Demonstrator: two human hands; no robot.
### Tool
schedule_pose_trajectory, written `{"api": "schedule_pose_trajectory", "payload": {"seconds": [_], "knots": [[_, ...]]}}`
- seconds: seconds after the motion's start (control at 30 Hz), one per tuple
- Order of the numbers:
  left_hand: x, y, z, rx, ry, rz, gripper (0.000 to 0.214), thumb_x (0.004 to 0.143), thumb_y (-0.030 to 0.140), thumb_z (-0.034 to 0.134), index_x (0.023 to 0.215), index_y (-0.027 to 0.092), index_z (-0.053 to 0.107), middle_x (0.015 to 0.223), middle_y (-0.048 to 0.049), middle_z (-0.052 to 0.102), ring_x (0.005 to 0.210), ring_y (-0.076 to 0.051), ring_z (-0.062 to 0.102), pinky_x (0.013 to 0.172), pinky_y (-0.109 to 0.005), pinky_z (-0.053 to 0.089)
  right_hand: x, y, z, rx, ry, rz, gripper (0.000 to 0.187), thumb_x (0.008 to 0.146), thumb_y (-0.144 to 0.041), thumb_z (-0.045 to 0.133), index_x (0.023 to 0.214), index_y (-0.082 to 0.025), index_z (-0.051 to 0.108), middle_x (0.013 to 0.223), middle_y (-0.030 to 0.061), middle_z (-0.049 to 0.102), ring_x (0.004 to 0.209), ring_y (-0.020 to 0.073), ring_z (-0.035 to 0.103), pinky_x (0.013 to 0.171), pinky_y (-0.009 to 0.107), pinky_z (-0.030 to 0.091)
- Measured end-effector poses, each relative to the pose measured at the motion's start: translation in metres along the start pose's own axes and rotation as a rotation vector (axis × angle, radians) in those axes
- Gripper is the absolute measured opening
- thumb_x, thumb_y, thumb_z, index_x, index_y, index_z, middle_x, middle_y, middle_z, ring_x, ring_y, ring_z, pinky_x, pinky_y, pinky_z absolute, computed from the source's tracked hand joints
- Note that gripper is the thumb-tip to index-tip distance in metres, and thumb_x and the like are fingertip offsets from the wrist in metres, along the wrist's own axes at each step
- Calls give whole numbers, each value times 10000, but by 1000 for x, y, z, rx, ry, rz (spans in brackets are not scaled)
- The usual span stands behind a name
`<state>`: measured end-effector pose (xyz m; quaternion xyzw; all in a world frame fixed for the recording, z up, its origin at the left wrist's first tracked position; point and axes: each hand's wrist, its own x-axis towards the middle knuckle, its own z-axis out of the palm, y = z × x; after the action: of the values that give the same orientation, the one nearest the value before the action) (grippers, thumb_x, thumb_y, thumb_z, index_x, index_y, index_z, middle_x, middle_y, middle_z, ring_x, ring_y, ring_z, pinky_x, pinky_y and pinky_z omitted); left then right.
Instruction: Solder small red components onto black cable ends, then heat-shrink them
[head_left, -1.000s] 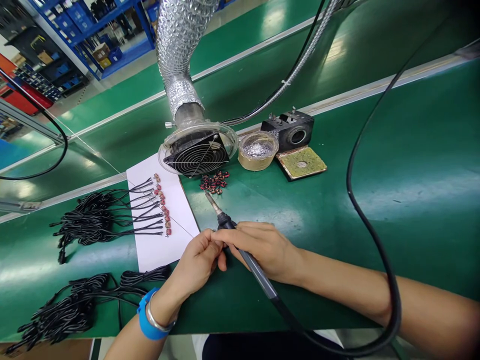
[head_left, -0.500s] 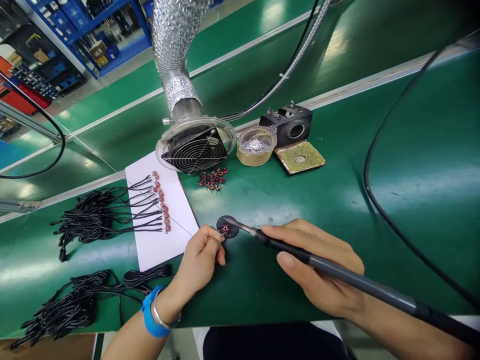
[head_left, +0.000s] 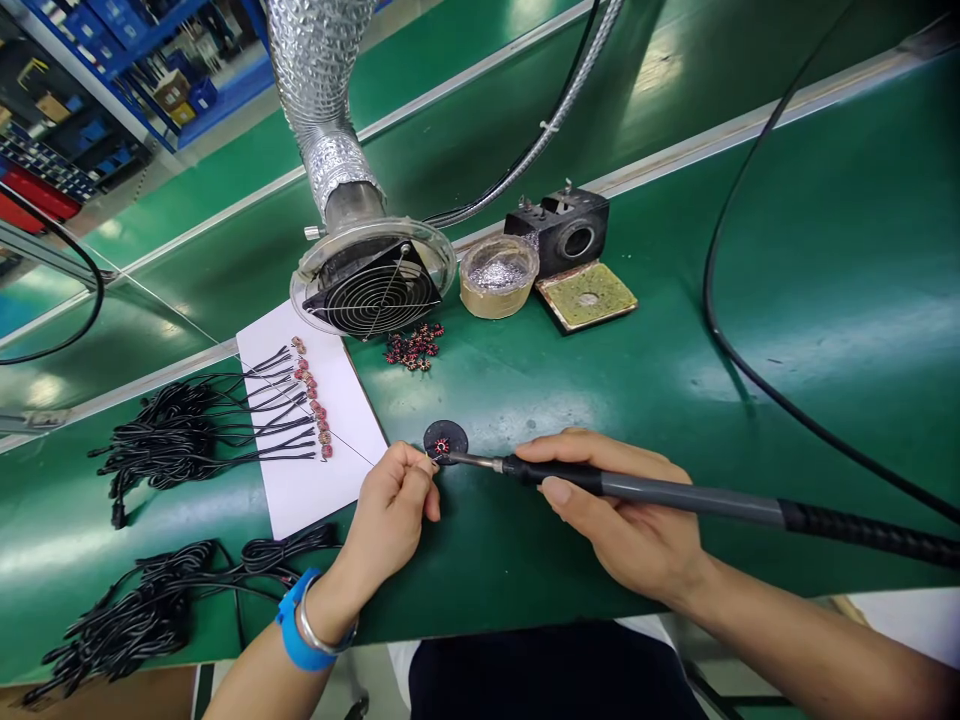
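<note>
The right hand [head_left: 637, 535] has its fingers clamped on the soldering iron [head_left: 675, 492], probably for exact aim at the red coil [head_left: 442, 446] on the black disc [head_left: 454, 431]; the left hand [head_left: 391, 512] pinches a thin wire [head_left: 352, 449] just beside, seemingly for close control.

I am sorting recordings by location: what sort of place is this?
Probably an electronics workshop: a soldering iron in the right hand, a fan with a foil duct, and black cables on the green bench.
</note>
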<state>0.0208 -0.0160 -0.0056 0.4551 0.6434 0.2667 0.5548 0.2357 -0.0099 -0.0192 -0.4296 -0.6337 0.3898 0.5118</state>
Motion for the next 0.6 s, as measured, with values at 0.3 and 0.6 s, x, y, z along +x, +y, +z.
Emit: {"api": "schedule_pose_trajectory", "payload": {"seconds": [0.3,0.6], "knots": [[-1,-1,0,20,-7,8,187,945,338,446,813,209,482,520,75,510,471,-88,359,509,-221,284,0,0,0,28,-19,-25,181,852,-160,591,998,-219,680,761,9,687,633,154,643,583,293,535],[0,-1,-1,44,-11,20,213,956,343,444,789,210,461,527,70,516,492,-89,375,516,-221,294,1,1,2,52,-53,-65,239,835,-111,583,1031,-210,677,753,3,661,616,125,596,558,263,489]]}}
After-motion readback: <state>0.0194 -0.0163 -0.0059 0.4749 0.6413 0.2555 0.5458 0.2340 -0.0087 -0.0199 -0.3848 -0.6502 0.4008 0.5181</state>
